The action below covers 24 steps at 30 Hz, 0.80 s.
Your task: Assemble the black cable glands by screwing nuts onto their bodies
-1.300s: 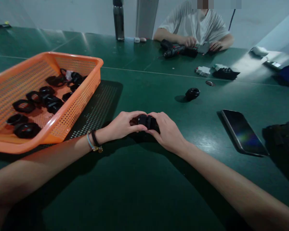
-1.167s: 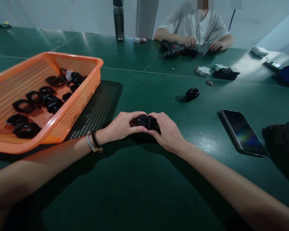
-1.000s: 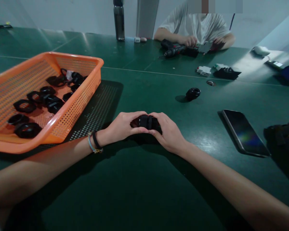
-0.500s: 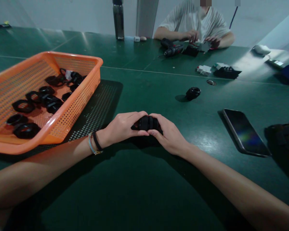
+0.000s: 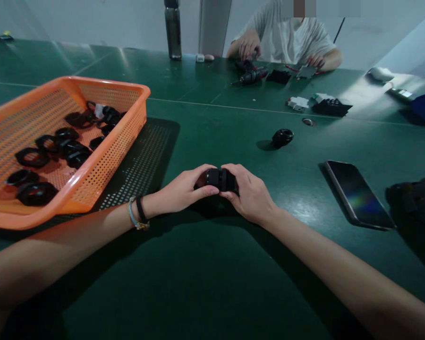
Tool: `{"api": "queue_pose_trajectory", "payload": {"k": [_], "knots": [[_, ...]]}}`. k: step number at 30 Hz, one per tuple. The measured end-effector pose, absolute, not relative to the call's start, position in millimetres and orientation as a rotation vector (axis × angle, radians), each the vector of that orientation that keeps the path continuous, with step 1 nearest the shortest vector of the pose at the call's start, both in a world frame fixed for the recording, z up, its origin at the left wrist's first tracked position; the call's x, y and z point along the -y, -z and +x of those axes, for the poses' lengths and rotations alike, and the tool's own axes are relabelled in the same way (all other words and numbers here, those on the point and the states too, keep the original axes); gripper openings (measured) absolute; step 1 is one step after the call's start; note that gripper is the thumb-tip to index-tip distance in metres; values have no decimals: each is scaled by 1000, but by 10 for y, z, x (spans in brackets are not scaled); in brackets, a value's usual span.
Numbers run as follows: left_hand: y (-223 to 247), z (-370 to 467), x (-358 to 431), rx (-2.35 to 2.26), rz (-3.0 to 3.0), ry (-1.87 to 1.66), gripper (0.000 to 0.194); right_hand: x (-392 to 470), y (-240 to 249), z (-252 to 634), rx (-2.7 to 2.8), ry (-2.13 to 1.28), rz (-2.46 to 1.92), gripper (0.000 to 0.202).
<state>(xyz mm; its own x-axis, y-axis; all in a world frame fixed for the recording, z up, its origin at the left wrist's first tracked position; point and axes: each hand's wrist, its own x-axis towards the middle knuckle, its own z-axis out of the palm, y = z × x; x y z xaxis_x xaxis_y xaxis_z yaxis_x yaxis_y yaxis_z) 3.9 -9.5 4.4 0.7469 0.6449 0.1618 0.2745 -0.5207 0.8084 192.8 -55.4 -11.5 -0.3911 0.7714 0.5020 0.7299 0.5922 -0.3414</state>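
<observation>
A black ridged fitting (image 5: 215, 179) lies sideways between my two hands, just above the green table (image 5: 198, 264). My left hand (image 5: 184, 187) grips its left end with thumb and fingers. Around its right end, my right hand (image 5: 248, 191) is closed, hiding part of that end. Beyond my right hand, a similar black fitting (image 5: 282, 137) rests on the table. To the left stands an orange basket (image 5: 108, 156) with several black rings and fittings inside.
A phone (image 5: 359, 194) and a dark object (image 5: 416, 203) lie at the right. Farther back are white-and-black parts (image 5: 329, 106), a power drill (image 5: 254, 75) and a tall bottle (image 5: 173, 33). Across the table sits a person (image 5: 283, 38), one hand at the drill.
Both my hands have shifted their grip slightly on the fitting, and my right hand now wraps further over it. The person opposite has moved one hand to the drill.
</observation>
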Motion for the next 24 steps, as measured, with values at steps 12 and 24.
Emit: {"api": "queue_pose_trajectory", "payload": {"k": [12, 24], "knots": [[-27, 61, 262, -725, 2232, -722, 48, 672, 103, 1828, 2033, -197, -1199, 46], [3, 50, 196, -762, 2407, -728, 60, 727, 73, 1755, 1903, -387, -1256, 43]]}}
